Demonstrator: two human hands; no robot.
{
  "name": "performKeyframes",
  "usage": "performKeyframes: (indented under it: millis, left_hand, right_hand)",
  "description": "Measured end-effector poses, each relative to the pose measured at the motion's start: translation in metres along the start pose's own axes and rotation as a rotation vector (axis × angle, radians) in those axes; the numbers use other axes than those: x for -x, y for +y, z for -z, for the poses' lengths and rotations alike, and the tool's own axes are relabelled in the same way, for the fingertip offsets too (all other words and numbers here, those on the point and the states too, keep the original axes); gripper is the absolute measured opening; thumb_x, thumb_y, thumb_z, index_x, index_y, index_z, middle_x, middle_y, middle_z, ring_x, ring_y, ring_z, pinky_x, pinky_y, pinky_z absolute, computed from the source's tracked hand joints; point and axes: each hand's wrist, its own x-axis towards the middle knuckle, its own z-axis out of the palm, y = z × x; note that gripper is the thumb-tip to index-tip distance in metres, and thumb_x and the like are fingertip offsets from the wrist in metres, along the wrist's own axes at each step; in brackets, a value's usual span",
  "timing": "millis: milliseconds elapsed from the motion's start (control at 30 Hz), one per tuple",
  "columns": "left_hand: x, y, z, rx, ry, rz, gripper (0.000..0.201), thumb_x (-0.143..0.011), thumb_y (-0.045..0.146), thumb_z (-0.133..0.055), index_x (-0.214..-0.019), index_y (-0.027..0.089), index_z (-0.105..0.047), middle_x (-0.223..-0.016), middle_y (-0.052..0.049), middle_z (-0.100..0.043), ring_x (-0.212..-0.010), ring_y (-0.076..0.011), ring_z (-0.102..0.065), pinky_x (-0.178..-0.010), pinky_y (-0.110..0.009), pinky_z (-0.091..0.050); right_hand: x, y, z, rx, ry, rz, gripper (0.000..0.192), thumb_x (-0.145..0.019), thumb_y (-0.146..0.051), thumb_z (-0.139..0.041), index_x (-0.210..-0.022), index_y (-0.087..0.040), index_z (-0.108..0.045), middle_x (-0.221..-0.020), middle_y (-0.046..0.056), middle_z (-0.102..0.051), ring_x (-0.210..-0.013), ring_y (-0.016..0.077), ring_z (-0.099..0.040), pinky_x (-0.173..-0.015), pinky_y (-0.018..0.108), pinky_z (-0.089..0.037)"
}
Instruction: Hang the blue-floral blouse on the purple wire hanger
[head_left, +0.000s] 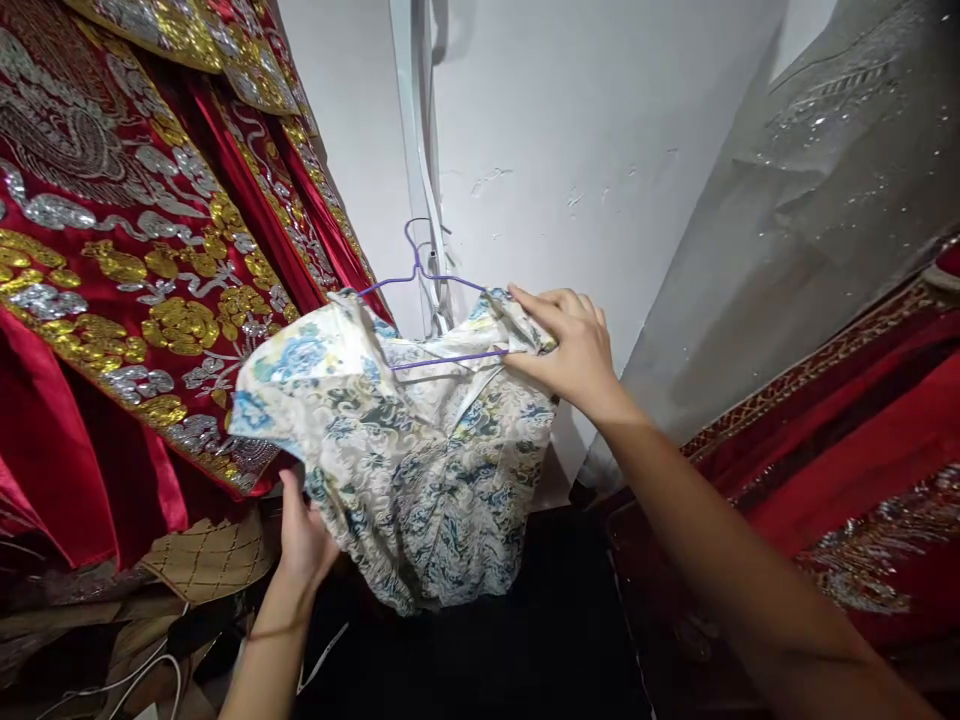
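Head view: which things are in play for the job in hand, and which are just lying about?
In play:
- floral top, right hand gripping its shoulder, left hand at its side
- purple hanger

Just around:
- red sequined cloth
- tan quilted item

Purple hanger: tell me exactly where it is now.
In the head view, the purple hanger is slightly left of centre, partly inside the floral top, with the right hand at its right end.
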Motion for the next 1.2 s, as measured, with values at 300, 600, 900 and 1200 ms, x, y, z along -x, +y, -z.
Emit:
performKeyframes:
  millis: [300, 600, 900, 1200]
  left_hand:
    - [0.044, -0.041, -0.051, 0.299, 0.125, 0.498, 0.052, -0.075, 0.041, -0.083, -0.118, 0.014, -0.072, -0.124, -0.013, -0.074, -0.128, -0.034, -0.062, -0.115, -0.044, -0.043]
    - [0.067, -0.075, -0.1, 0.411, 0.427, 0.679, 0.053, -0.084, 0.04, -0.07, -0.133, 0.022, -0.06, -0.137, -0.012, -0.066, -0.133, -0.0291, -0.059, -0.11, -0.041, -0.048]
    - [0.077, -0.039, -0.102, 0.538, 0.348, 0.662, 0.056, -0.078, 0.031, -0.069, -0.133, 0.024, -0.06, -0.129, -0.01, -0.071, -0.129, -0.0298, -0.062, -0.113, -0.044, -0.046]
    - [0.077, -0.054, -0.096, -0.083, 0.8, 0.176, 0.056, -0.079, 0.029, -0.074, -0.129, 0.025, -0.05, -0.136, -0.01, -0.053, -0.13, -0.0287, -0.053, -0.113, -0.046, -0.041]
  right_hand:
    - [0.08, -0.002, -0.02, -0.116, 0.152, -0.216, 0.067, -0.081, -0.029, -0.062, -0.147, -0.026, -0.054, -0.143, 0.012, -0.053, -0.136, 0.0354, -0.047, -0.114, 0.056, -0.034]
    - [0.207, -0.078, -0.116, -1.054, -0.341, -1.148, 0.054, -0.081, -0.073, -0.053, -0.08, -0.02, -0.063, -0.076, 0.01, -0.066, -0.063, 0.0225, -0.061, -0.055, 0.035, -0.049]
    - [0.195, -0.085, -0.121, -1.017, -0.466, -1.079, 0.039, -0.08, -0.054, -0.062, -0.064, -0.021, -0.051, -0.054, -0.003, -0.047, -0.048, 0.012, -0.045, -0.046, 0.026, -0.033]
    - [0.22, -0.082, -0.097, -1.021, -0.543, -1.135, 0.033, -0.08, -0.039, -0.055, -0.053, -0.02, -0.052, -0.049, 0.0, -0.051, -0.046, 0.0117, -0.042, -0.048, 0.027, -0.032]
